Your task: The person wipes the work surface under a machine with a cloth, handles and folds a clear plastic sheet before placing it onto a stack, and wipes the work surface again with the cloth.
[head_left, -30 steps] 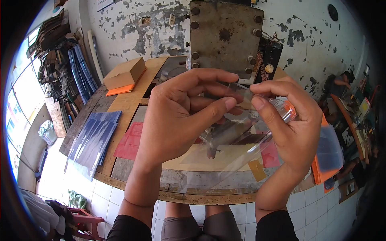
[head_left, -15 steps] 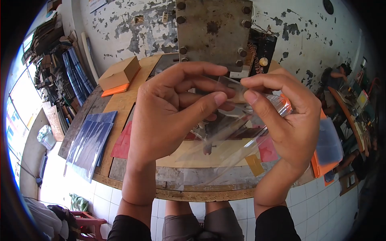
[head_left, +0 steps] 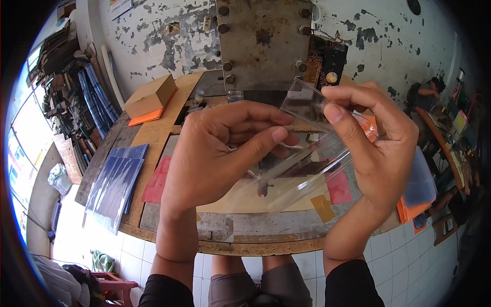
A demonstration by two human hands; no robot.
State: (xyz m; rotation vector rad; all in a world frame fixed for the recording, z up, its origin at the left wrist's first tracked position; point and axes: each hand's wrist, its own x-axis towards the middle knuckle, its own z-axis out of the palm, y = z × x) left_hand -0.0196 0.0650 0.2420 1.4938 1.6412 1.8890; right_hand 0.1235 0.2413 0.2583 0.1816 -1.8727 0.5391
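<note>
A clear plastic sheet [head_left: 302, 105], folded or rolled in part, hangs above the middle of the table. My right hand [head_left: 376, 133] pinches it between thumb and forefinger, with one corner sticking up to the left of the fingertips. My left hand [head_left: 220, 153] is beside the sheet's left edge, its thumb near the curled fingers; whether the fingers grip the plastic cannot be made out. Something orange [head_left: 369, 125] shows through the plastic by my right palm. Behind the sheet stands a large bolted metal plate [head_left: 263, 46].
On the wooden table [head_left: 235, 249] are blue plastic sheets [head_left: 115, 179], a cardboard box [head_left: 149, 97] on orange material, red pieces [head_left: 157, 181] and a yellow piece [head_left: 322, 208]. Orange and clear sheets [head_left: 417, 184] lie at the right. Another person [head_left: 427, 94] is at the far right.
The sheet's upper corner has come out from behind my left fingers and now points up freely. My right hand has moved slightly right, away from my left. The view has shifted a little.
</note>
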